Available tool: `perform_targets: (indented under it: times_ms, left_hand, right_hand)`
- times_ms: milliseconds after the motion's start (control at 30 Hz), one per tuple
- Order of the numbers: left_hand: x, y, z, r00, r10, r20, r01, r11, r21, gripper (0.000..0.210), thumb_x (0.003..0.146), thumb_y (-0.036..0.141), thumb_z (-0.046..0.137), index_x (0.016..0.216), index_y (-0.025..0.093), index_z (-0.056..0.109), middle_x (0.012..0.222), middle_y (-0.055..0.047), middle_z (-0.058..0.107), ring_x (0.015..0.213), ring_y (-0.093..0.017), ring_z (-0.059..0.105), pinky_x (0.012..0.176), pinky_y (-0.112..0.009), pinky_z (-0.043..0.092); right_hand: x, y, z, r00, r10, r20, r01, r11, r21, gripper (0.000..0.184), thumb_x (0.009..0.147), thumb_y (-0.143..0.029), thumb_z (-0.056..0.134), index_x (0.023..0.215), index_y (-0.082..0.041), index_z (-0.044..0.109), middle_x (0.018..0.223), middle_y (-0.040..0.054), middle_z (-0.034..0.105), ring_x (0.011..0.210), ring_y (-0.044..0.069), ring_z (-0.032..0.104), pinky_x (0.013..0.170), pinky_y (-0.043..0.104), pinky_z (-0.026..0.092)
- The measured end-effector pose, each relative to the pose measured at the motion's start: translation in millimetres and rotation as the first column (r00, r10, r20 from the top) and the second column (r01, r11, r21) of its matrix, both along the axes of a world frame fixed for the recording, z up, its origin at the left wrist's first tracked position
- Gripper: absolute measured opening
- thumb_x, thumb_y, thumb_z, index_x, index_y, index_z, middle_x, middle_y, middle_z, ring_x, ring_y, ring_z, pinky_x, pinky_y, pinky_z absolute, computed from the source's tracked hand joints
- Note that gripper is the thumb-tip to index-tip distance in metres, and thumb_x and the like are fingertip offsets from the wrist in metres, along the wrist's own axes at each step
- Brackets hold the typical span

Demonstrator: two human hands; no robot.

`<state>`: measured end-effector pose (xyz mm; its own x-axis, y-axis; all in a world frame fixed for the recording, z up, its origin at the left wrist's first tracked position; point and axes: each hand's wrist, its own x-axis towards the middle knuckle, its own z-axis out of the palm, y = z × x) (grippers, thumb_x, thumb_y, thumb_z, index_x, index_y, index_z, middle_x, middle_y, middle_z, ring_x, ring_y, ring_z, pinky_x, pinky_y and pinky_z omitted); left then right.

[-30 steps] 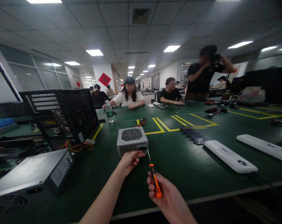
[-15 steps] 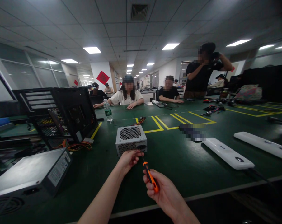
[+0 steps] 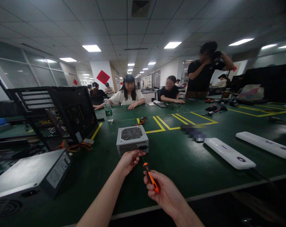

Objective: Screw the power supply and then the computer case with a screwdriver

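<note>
A grey computer power supply [image 3: 131,138] sits on the green table, its round-holed grille facing up and its socket side toward me. My right hand [image 3: 165,192] is wrapped around the orange and black handle of a screwdriver [image 3: 151,178]. The thin shaft points away from me, up to the fingertips of my left hand [image 3: 130,162]. Those fingers are curled and pinched together around the shaft's tip, just in front of the power supply's socket side. Whatever lies between them is too small to make out. Whether the tip touches the casing cannot be seen.
At left stand an open black computer case [image 3: 60,113] and a larger power supply [image 3: 31,176]. A water bottle [image 3: 108,111] stands behind. Two white oblong devices [image 3: 230,154] lie at right, beside a blurred dark object [image 3: 193,133]. People sit and stand across the table.
Both hands and the screwdriver keep nearly the same pose at the power supply. The whole view has shifted slightly, so everything appears a little further left and up.
</note>
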<state>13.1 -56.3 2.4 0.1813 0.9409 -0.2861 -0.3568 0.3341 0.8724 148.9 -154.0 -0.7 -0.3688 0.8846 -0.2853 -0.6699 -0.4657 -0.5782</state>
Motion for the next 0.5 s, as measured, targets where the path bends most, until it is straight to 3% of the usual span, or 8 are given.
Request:
perform_targets:
  times_ms: [167, 333, 500]
  left_hand:
    - [-0.1, -0.9, 0.6, 1.000, -0.011, 0.001, 0.011, 1.000, 0.005, 0.013, 0.072, 0.011, 0.052, 0.081, 0.003, 0.057, 0.089, -0.020, 0.064, 0.041, -0.001, 0.041, 0.033, -0.010, 0.027]
    - [-0.2, 0.1, -0.4, 1.000, -0.017, -0.022, 0.017, 1.000, -0.002, 0.015, 0.071, 0.012, 0.053, 0.082, 0.003, 0.058, 0.085, -0.020, 0.065, 0.041, -0.001, 0.041, 0.033, -0.010, 0.027]
    - [3.1, 1.9, -3.4, 0.999, 0.012, -0.032, -0.011, 0.999, 0.032, 0.016, 0.074, 0.015, 0.049, 0.080, 0.003, 0.058, 0.082, -0.020, 0.065, 0.039, -0.001, 0.041, 0.033, -0.012, 0.026]
  right_hand:
    - [-0.7, 0.3, 0.7, 0.999, -0.007, 0.033, 0.007, 1.000, 0.013, 0.021, 0.067, -0.021, 0.063, 0.081, -0.009, 0.054, 0.064, 0.0037, 0.056, 0.047, 0.003, 0.045, 0.040, 0.012, 0.030]
    - [-7.8, -2.2, -1.8, 0.978, -0.154, 0.140, 0.140, 0.985, 0.102, 0.030, 0.061, -0.031, 0.069, 0.078, -0.013, 0.052, 0.069, 0.0028, 0.056, 0.044, 0.001, 0.039, 0.034, 0.011, 0.016]
    - [-13.3, -4.9, -12.6, 0.863, -0.313, 0.395, 0.217, 0.938, 0.270, 0.032, 0.071, -0.041, 0.057, 0.092, -0.017, 0.051, 0.057, -0.0043, 0.047, 0.040, 0.004, 0.037, 0.035, 0.016, 0.022]
